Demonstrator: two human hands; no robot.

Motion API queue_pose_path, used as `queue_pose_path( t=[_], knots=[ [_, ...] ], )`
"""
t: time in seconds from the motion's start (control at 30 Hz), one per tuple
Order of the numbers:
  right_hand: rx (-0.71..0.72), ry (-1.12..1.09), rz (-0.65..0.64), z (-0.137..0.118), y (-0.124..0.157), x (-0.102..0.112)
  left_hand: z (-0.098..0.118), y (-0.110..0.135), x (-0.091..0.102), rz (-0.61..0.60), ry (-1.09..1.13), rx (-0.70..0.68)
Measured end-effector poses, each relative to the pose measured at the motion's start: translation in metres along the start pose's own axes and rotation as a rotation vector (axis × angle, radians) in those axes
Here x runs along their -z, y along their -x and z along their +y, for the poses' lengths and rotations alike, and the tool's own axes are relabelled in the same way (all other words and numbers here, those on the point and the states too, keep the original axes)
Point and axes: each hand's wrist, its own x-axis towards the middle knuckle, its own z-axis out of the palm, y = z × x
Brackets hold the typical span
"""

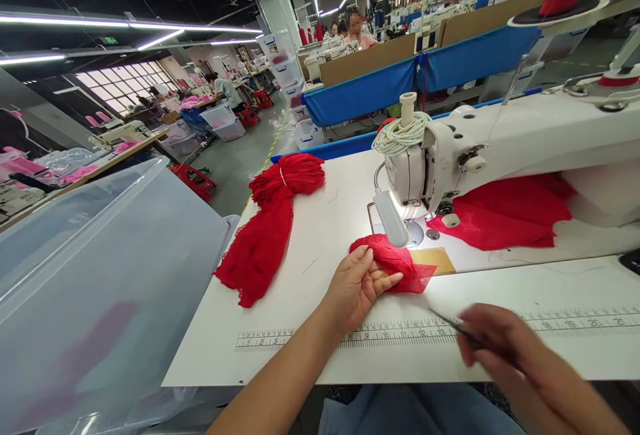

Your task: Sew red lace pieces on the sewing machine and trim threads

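My left hand [357, 288] pinches a small piece of sheer red fabric [419, 278] between thumb and fingers, just in front of the sewing machine's [500, 145] needle area. The fabric's far end lies by the metal plate, partly under a grey lamp head [391, 218]. My right hand [500, 338], smeared by motion, is closed around a slim, dark, pointed metal tool [450, 321]. The tool's tip points left toward the fabric, apart from it. Blur hides what kind of tool it is.
A tied bundle of red fabric [265, 248] lies on the left of the white table [330, 215]. More red fabric [510, 211] sits under the machine arm. A printed ruler [405, 335] runs along the front. Beside the table stands a translucent bin [125, 255]. Other people work farther back.
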Motion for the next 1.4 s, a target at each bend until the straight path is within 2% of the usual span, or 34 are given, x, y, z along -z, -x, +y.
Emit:
queue_pose_path(
  t=[0.1, 0.13, 0.3, 0.6, 0.73, 0.87, 1.1, 1.4],
  knots=[
    [0.146, 0.040, -0.186, -0.015, -0.018, -0.018, 0.001, 0.001, 0.000, 0.003, -0.028, -0.002],
    [0.176, 0.105, -0.172, -0.014, -0.026, -0.020, 0.001, 0.001, -0.001, 0.001, -0.036, 0.000],
    [0.297, 0.408, 0.082, 0.001, -0.046, -0.018, 0.003, 0.001, -0.004, 0.006, -0.032, 0.022],
    [0.444, 0.519, 0.203, -0.001, -0.045, -0.013, 0.004, 0.001, -0.004, 0.000, -0.011, 0.033],
    [0.430, 0.550, 0.206, 0.002, -0.046, -0.015, 0.004, 0.001, -0.007, 0.011, -0.015, 0.039],
    [0.390, 0.569, 0.152, 0.000, -0.046, -0.018, 0.004, 0.001, -0.007, -0.003, -0.018, 0.042],
    [0.433, 0.573, 0.210, -0.001, -0.048, -0.018, 0.005, 0.001, -0.005, 0.023, -0.003, 0.034],
    [0.381, 0.640, 0.135, -0.007, -0.047, -0.019, 0.004, 0.003, -0.008, 0.011, -0.031, 0.048]
  ],
)
